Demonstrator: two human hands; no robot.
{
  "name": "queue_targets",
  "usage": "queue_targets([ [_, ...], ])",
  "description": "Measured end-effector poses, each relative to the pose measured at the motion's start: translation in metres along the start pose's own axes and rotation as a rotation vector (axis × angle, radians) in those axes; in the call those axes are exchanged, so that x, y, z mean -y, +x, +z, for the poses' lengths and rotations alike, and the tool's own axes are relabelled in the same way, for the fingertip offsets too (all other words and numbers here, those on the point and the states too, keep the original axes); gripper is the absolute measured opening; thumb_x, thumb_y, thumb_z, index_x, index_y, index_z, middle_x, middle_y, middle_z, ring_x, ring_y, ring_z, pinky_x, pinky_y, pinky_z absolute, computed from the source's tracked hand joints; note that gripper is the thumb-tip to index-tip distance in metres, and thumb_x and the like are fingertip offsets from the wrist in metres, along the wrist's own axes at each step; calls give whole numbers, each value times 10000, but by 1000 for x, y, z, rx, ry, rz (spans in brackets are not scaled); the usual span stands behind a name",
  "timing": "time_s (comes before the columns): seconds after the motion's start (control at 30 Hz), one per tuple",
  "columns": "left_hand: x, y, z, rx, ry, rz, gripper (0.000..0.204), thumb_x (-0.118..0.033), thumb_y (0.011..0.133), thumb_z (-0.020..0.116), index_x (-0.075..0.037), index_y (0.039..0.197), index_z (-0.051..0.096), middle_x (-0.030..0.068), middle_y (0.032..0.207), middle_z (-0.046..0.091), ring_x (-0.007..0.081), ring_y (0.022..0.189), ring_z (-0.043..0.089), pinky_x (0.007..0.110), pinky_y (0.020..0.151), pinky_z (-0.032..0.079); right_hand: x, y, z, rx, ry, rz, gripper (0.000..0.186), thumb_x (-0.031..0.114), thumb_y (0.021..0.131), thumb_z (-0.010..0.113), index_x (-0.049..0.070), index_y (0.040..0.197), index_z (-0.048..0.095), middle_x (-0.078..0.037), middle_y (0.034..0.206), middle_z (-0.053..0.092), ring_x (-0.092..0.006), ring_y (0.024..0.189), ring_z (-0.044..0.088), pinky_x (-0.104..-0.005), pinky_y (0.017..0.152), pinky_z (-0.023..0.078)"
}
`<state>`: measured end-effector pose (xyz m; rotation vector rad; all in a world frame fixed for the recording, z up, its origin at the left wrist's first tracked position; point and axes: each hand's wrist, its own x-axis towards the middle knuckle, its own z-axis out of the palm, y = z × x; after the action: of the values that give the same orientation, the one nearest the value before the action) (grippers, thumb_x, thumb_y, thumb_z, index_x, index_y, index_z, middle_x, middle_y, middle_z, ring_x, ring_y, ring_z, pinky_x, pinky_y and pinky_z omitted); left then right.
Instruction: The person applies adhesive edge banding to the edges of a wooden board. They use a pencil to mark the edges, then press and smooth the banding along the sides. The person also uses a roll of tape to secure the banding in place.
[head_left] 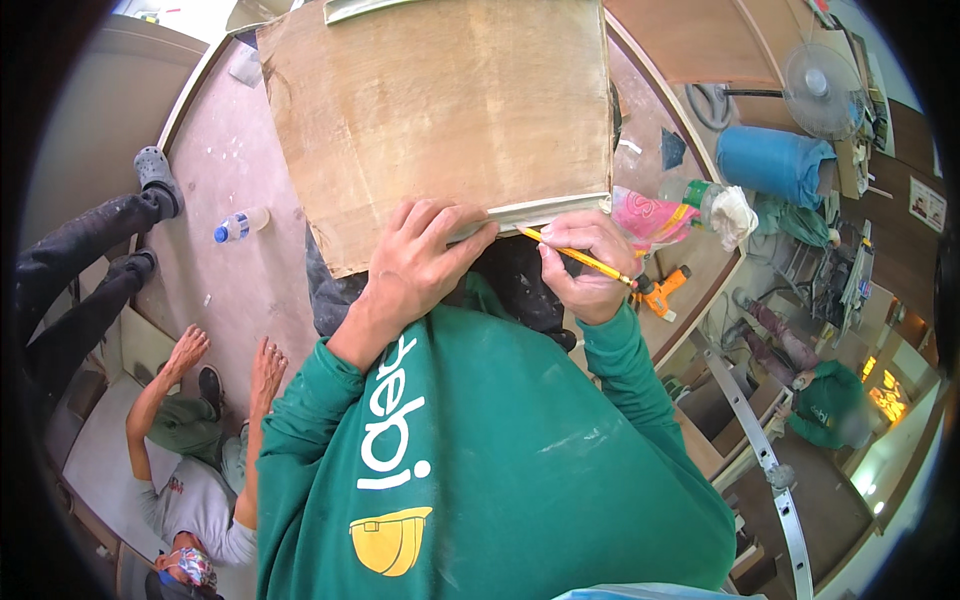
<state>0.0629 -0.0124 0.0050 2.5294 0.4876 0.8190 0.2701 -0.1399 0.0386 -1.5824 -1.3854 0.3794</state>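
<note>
A tan board [436, 110] with worn edges lies before me. My left hand [425, 260] rests at its near edge, fingers bent and close together, holding a narrow white strip [560, 204] along that edge. My right hand [585, 265], to the right, grips a yellow pencil [592, 261] with an eraser end; its point touches near the strip's lower side. Another white strip [379, 7] lies at the far top of the board. My thumb on the left is mostly hidden.
Left: a water bottle [240, 224], a co-worker's legs [80, 240], a seated person [200, 510]. Right: pink bag [648, 215], orange tool [662, 291], bottle [700, 195], blue roll [765, 163], fan [818, 88], metal rail [760, 450], another person [830, 400].
</note>
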Motion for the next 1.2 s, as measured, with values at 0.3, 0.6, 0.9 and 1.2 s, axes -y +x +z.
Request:
queue_targets([
  [0.3,1,-3,4,-35,30,38,386,-135,742,764,-121,1125,805,-11,1170,687,197,993,656,369,830,536,-5,-7,12,-34,-148,-38,260,-46,750,822,68,922,663,-96,931,724,-251,793,716,-355,667,589],
  [0.6,-3,1,1,-22,66,35,392,-124,767,773,-129,1158,805,-9,1137,686,195,982,655,367,815,533,-8,-6,12,-47,-171,-55,295,-55,736,806,64,957,652,-106,936,713,-270,790,709,-365,665,581],
  [0.9,-5,0,3,-9,59,0,436,-107,747,838,-187,1174,826,-32,1160,702,201,1005,663,378,838,526,-8,-6,12,-43,-162,-20,268,-45,747,808,68,935,654,-108,929,719,-268,809,711,-366,695,581],
  [1.2,-7,-1,-1,102,127,3,535,-143,761,768,-260,1283,801,-32,1268,658,197,1108,627,381,928,513,-7,-4,4,-33,-108,34,243,-43,756,801,67,918,658,-104,912,720,-264,796,712,-358,701,575],
])
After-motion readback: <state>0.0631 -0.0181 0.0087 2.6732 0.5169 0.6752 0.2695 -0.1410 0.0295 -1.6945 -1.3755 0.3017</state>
